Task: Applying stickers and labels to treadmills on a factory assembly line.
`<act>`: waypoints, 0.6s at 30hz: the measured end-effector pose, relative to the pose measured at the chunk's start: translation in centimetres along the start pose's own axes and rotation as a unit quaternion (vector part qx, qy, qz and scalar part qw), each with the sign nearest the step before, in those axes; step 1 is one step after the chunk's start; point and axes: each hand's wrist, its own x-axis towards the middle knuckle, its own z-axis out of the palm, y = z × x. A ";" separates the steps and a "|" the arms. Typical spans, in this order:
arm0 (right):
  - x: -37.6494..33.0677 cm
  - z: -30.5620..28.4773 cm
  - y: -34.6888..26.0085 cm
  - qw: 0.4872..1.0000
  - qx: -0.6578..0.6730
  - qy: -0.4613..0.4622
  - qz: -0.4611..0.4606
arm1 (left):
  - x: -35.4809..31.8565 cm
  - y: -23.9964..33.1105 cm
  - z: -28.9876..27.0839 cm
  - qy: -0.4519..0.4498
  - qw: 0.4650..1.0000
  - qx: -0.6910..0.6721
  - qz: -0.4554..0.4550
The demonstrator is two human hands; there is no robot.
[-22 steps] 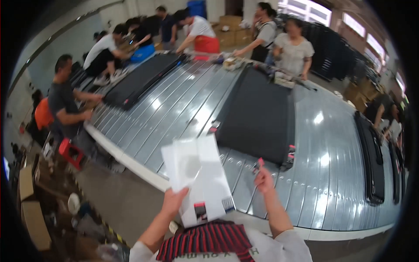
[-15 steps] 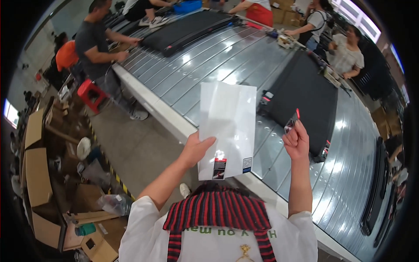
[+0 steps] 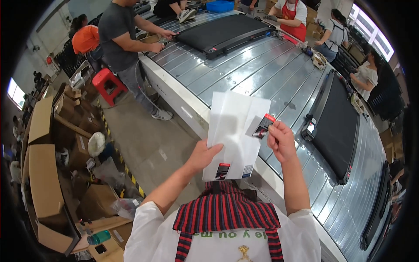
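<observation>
One long metal table [image 3: 262,70] was surfaced with parallel slats, and open room was left on it between the black panels [image 3: 338,126]. At least three of these were laid out: one on the table's far part, one on its right half, one toward its right end. Left of the table, open cardboard boxes [image 3: 43,179] were crowded together, too jumbled to be counted; their contents were mostly hidden. Between them and the table's near edge, a lane of floor [image 3: 150,153] was left open. One red stool [image 3: 108,85] was set beside the table's left side. One blue bin [image 3: 220,6] was placed at the table's far edge, its inside unseen. Before the table's near edge, one white sheet [image 3: 231,109] was held by the left hand [image 3: 203,156], nearly closed, thumb in front and fingers hidden behind. By the right hand [image 3: 281,140], curled closed, one small red-topped card [image 3: 263,125] was pinched over the sheet's right edge; whether they touched could not be told.
</observation>
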 end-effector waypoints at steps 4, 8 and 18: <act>2.3 -0.3 0.8 0.997 -0.058 0.055 -0.014 | 2.6 -1.9 -2.0 0.012 0.999 0.006 -0.043; 5.6 -3.5 -0.4 0.986 -0.046 0.125 -0.103 | 7.0 -1.7 -4.6 -0.019 0.987 0.155 0.034; 20.9 -2.9 4.2 0.990 0.033 0.129 -0.045 | 14.7 2.2 -15.5 0.004 0.944 0.331 -0.003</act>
